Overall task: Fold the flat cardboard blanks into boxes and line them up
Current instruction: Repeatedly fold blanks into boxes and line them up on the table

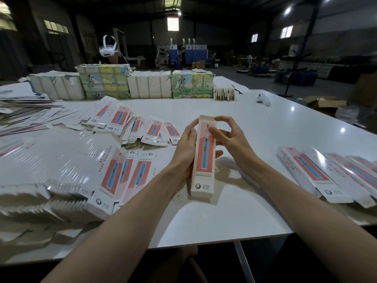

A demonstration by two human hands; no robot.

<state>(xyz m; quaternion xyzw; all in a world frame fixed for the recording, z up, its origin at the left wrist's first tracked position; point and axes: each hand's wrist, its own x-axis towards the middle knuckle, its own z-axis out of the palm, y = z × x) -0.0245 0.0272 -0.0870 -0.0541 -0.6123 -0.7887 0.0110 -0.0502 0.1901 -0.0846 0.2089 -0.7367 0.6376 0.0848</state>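
Far left: thick stack of flat blanks on the worktop, fanned out, print side up on the near ones. Behind it, loose blanks lie scattered and overlapping towards the centre.

Centre: one box, already squared up into a long sleeve, red and blue print facing up. It runs lengthwise away from the person, with the far end raised and the near end low by the worktop. Cannot tell if the near end touches.

Left grip is wrapped round the box's left long edge at the upper half. Its fingertips show along the left side near the far end, and more of the grip peeks out under the right edge.

Right grip is narrow and on the box's far end: thumb on the printed face, index finger arched over to the end flap, other fingers curled clear of the card. So the box sits between both grips, left one carrying, right one at the top end.

Right: row of folded boxes lying side by side, touching, angled along the worktop edge.

Back of the worktop: wrapped bundles in a line, with a white controller to their right.
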